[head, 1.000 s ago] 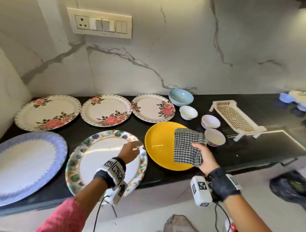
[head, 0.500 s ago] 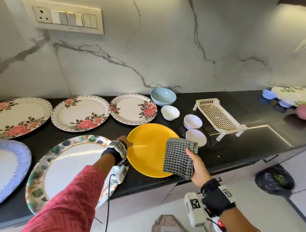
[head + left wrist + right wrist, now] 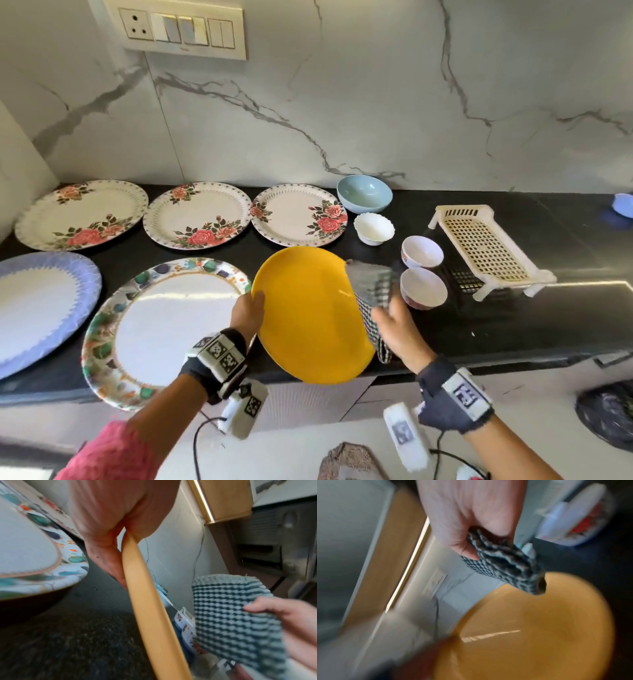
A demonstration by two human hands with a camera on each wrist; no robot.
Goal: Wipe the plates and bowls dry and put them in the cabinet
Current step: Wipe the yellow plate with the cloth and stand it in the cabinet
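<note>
Now the yellow plate (image 3: pixel 310 315) is off the desk (image 3: pixel 513 329) and tilted, its left rim raised and its face turned toward the right, with its near edge hanging out past the desk's front edge. The left hand (image 3: pixel 247 312) has it in a narrow grip at that left rim: thumb on the upper face, fingers beneath, as the left wrist view shows edge-on. The right hand (image 3: pixel 397 329) holds the checked cloth (image 3: pixel 373 294) bunched between thumb and fingers, just beside the plate's right rim; whether cloth and rim touch cannot be told through the blur. So the surface to be dried lies to the left of the cloth, between the two hands, and the right hand is the nearer one to sweep across it while the left steadies the opposite edge. I judge the wipe is about to begin and is not yet under way. A pinch at one rim gives little hold against a firm push, so the plate could pivot or slip. No cabinet can be made out for certain; the other plates and bowls lie on the desk.
</note>
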